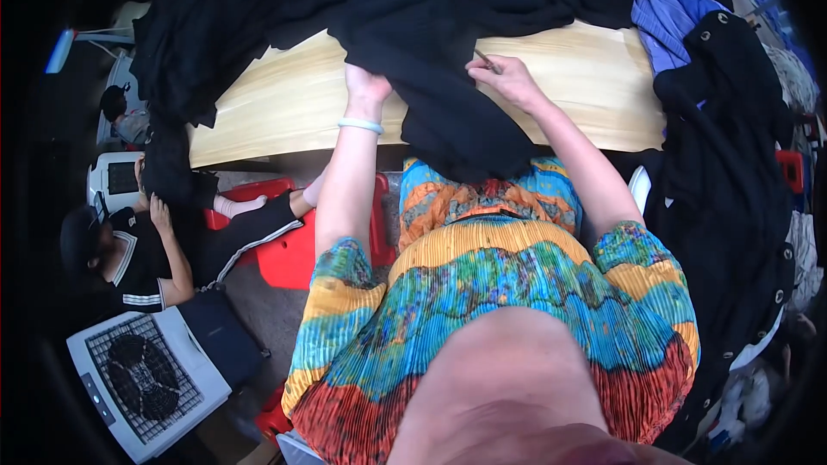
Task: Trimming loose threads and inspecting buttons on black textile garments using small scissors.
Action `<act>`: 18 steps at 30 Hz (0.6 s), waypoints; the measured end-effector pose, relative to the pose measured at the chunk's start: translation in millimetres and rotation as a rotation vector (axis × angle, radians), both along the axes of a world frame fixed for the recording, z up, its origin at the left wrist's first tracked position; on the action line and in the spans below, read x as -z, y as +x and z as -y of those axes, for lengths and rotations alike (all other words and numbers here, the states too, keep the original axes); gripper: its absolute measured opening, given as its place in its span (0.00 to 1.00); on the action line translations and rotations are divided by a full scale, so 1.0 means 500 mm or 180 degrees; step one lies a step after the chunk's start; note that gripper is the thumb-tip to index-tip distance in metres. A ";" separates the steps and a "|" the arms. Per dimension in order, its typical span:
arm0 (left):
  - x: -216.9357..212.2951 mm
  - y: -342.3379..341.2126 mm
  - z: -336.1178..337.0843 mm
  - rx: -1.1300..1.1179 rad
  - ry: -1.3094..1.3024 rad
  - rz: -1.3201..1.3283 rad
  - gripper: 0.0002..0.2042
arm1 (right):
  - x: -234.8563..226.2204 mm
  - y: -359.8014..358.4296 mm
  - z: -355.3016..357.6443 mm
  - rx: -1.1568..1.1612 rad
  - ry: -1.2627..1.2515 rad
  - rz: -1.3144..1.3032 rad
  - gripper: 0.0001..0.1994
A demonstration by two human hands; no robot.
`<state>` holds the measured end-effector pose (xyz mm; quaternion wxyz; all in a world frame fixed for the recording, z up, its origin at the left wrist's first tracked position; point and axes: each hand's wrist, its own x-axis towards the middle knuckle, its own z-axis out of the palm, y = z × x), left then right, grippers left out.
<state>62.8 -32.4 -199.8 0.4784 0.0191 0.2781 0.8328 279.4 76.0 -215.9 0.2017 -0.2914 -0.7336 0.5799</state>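
Note:
A black knit garment (457, 108) drapes over the table's near edge and down onto my lap. My left hand (367, 84), with a pale bangle at its wrist, reaches under the garment's left side, where the cloth hides its fingers. To the right of the cloth, my right hand (510, 82) is closed round a thin metal tool (487, 61). Only the tool's tip shows, so its kind is unclear. This hand is just above the tabletop, close to the garment's right edge.
More black cloth (250, 0) covers the far side of the wooden table (577, 77). Blue cloth (668, 13) and black fabric with metal eyelets (719, 86) hang at the right. On the left, a person (129, 258) sits near a red stool (293, 254) and a white fan unit (146, 379).

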 end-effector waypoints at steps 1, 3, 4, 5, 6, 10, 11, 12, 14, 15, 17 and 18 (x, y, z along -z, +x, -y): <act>0.004 -0.004 -0.001 0.0063 0.0096 0.0116 0.17 | -0.004 -0.014 0.012 -0.0043 -0.0087 -0.0139 0.11; -0.015 0.012 -0.003 -0.0116 0.0009 0.0095 0.17 | 0.002 -0.033 0.032 -0.0145 -0.0371 -0.0367 0.12; -0.005 0.005 -0.008 0.0036 0.0253 0.0047 0.16 | 0.014 -0.038 0.036 -0.0173 -0.0247 -0.0447 0.13; 0.006 -0.010 0.000 0.0134 0.0495 -0.0012 0.16 | 0.020 -0.045 0.051 -0.0169 -0.0098 -0.0382 0.16; 0.019 -0.023 0.004 0.0115 0.0515 -0.0029 0.16 | 0.035 -0.049 0.057 -0.0185 -0.0090 -0.0346 0.18; -0.009 0.006 -0.010 0.0448 0.0913 0.0068 0.17 | 0.003 -0.030 0.113 -0.0196 -0.1249 -0.0475 0.16; -0.034 0.032 -0.012 0.0058 0.0374 -0.0112 0.17 | 0.006 -0.017 0.116 -0.0341 -0.1680 -0.0200 0.10; -0.031 0.028 -0.003 0.0045 0.0408 -0.0137 0.17 | -0.012 -0.008 0.119 -0.0484 -0.1689 -0.0022 0.09; -0.022 0.015 0.013 0.0363 0.0514 0.0030 0.18 | -0.035 0.014 0.128 -0.0422 -0.1873 -0.0017 0.09; -0.029 0.020 0.015 0.0376 0.0546 0.0015 0.18 | -0.040 0.030 0.120 -0.0125 -0.1413 0.0039 0.10; -0.044 0.026 0.027 0.0512 0.0031 -0.0025 0.17 | -0.074 0.059 0.114 0.0429 -0.0836 -0.0075 0.10; -0.043 0.016 0.037 0.0746 -0.0077 -0.0213 0.16 | -0.097 0.075 0.108 0.0522 -0.0482 -0.0013 0.10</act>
